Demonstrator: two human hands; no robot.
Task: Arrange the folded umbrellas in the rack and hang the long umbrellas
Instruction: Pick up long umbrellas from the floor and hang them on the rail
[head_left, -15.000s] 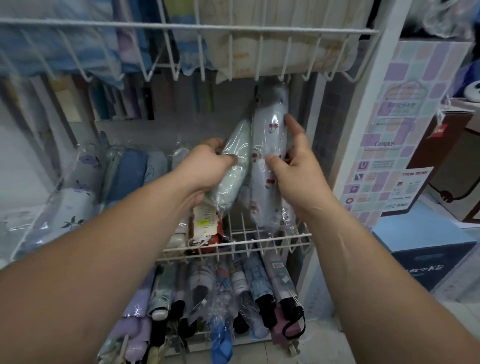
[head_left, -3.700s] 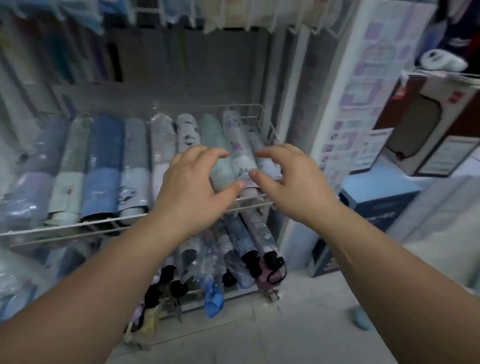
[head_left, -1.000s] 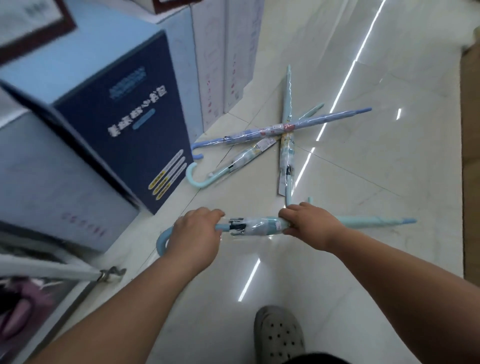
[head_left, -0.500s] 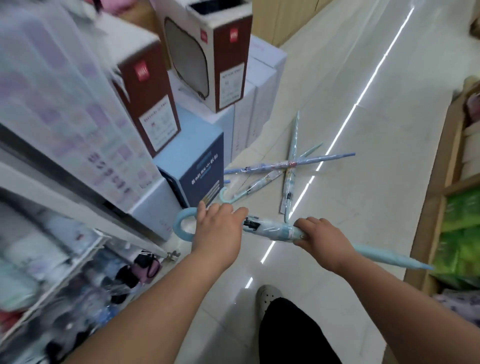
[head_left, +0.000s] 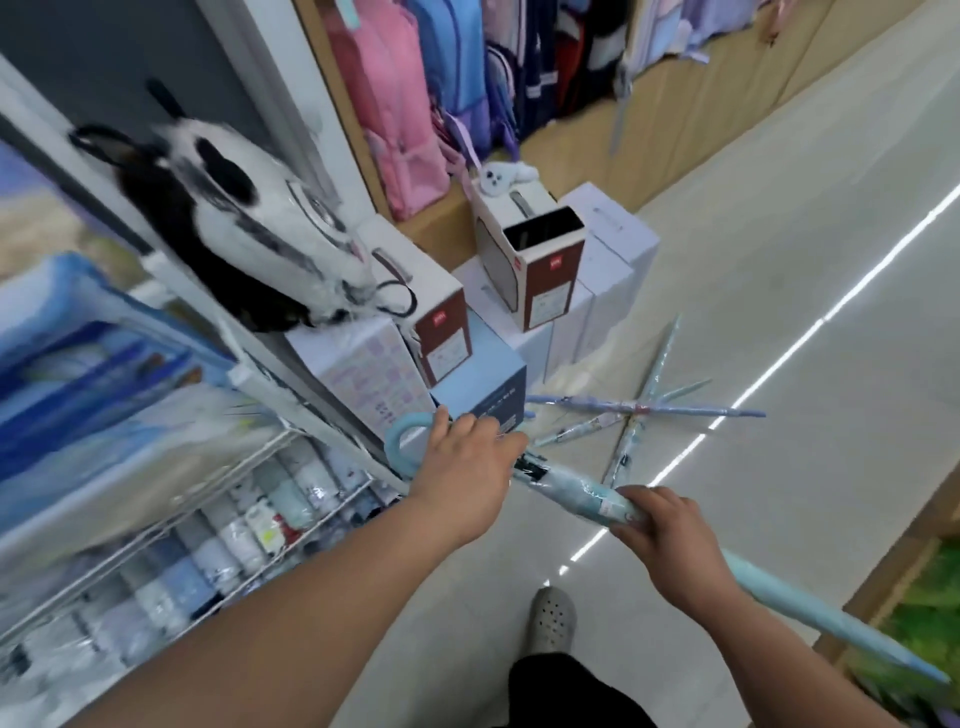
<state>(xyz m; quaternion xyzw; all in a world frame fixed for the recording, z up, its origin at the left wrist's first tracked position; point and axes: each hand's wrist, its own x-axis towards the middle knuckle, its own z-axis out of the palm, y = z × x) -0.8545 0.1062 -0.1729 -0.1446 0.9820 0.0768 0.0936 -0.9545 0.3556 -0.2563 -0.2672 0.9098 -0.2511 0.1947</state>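
Note:
I hold a long light-blue umbrella (head_left: 574, 486) in a clear sleeve across my body, tip slanting down to the lower right. My left hand (head_left: 465, 467) grips it just below its curved handle (head_left: 402, 434). My right hand (head_left: 662, 530) is closed around its middle. Three more long umbrellas (head_left: 641, 415) lie crossed on the floor ahead. Folded umbrellas (head_left: 249, 525) lie in rows in the white wire rack (head_left: 171, 525) at lower left.
Stacked boxes (head_left: 545, 270) stand on the floor beside the rack, with a dark blue box (head_left: 491, 397) nearest my left hand. A panda plush bag (head_left: 249, 234) hangs on the shelf post. Backpacks (head_left: 415, 98) line the far wall. My shoe (head_left: 553, 621) is below.
I have lifted the light-blue umbrella off the floor and risen; the view has swung up toward the rack, and the umbrella's handle now sits near the rack's post.

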